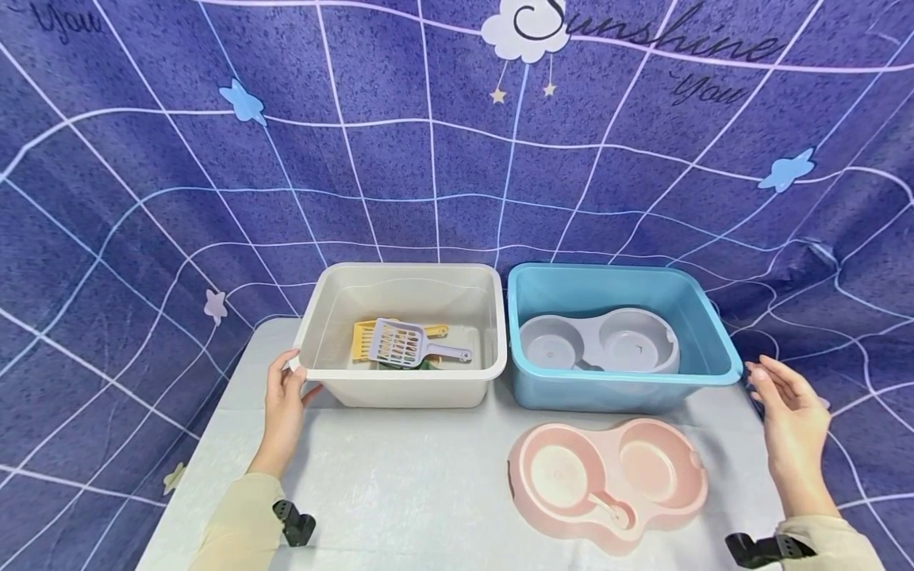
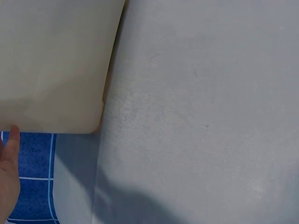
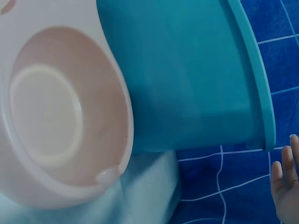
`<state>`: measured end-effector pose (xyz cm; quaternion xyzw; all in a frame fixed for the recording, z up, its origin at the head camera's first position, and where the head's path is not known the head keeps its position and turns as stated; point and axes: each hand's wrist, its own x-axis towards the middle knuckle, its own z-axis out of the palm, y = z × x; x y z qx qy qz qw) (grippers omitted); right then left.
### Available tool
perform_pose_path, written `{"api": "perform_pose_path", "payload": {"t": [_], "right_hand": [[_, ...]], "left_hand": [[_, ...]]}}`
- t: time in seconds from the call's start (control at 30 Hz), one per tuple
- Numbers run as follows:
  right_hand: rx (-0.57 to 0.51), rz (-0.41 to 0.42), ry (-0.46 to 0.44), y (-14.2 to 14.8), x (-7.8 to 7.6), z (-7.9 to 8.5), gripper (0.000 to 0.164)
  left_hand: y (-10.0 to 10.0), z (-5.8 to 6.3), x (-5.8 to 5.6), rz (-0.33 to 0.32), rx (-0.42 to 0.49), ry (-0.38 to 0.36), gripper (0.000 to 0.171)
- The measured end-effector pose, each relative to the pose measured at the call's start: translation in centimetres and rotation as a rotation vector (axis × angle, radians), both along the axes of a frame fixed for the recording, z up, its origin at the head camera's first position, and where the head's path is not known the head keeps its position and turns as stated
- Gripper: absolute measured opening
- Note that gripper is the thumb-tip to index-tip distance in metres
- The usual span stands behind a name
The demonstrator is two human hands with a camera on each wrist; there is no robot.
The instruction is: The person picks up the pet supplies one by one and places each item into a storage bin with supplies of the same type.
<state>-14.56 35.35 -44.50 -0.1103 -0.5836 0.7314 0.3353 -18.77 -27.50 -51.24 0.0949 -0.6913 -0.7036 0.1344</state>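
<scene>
My left hand (image 1: 284, 396) is at the front left corner of the white plastic bin (image 1: 410, 388), its fingertips at the rim. In the left wrist view, a straight finger (image 2: 13, 142) meets the bin's wall. Inside this bin lie a lavender slotted litter scoop (image 1: 400, 345), a yellow one (image 1: 362, 339) and a partly hidden green piece. My right hand (image 1: 796, 416) hovers just off the right corner of the blue bin (image 1: 614, 392); the right wrist view shows its fingers apart from the rim. A grey-lavender double pet bowl (image 1: 589, 337) sits in the blue bin.
A pink double pet bowl (image 1: 610, 484) lies on the grey-white table (image 1: 400, 484) in front of the blue bin. Both bins stand side by side at the back, against a purple-blue patterned cloth (image 1: 464, 166).
</scene>
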Motion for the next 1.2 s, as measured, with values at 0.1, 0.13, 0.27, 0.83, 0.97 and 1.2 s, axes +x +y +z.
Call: {"api": "perform_pose_path", "payload": {"t": [0.1, 0.13, 0.27, 0.83, 0.97, 1.2], "right_hand": [[0.012, -0.021, -0.058, 0.5, -0.1, -0.4, 0.025], [0.015, -0.024, -0.077, 0.7, -0.2, -0.6, 0.025], [0.018, -0.023, -0.148, 1.2, -0.3, -1.4, 0.028], [0.156, 0.199, -0.2, 1.7, -0.9, -4.1, 0.046], [0.133, 0.217, -0.205, 1.5, -1.4, -4.3, 0.046], [0.085, 0.227, -0.158, 0.8, -2.1, -4.5, 0.044]], "left_hand": [[0.0, 0.0, 0.0, -0.008, -0.003, 0.008, 0.037], [0.0, 0.0, 0.0, -0.008, -0.002, 0.009, 0.037], [0.1, 0.1, -0.1, -0.004, 0.003, 0.008, 0.037], [0.1, 0.1, -0.2, -0.01, 0.015, 0.009, 0.037], [0.1, 0.1, -0.2, -0.006, 0.012, -0.004, 0.038], [0.0, -0.1, -0.2, 0.005, 0.03, -0.006, 0.039]]}}
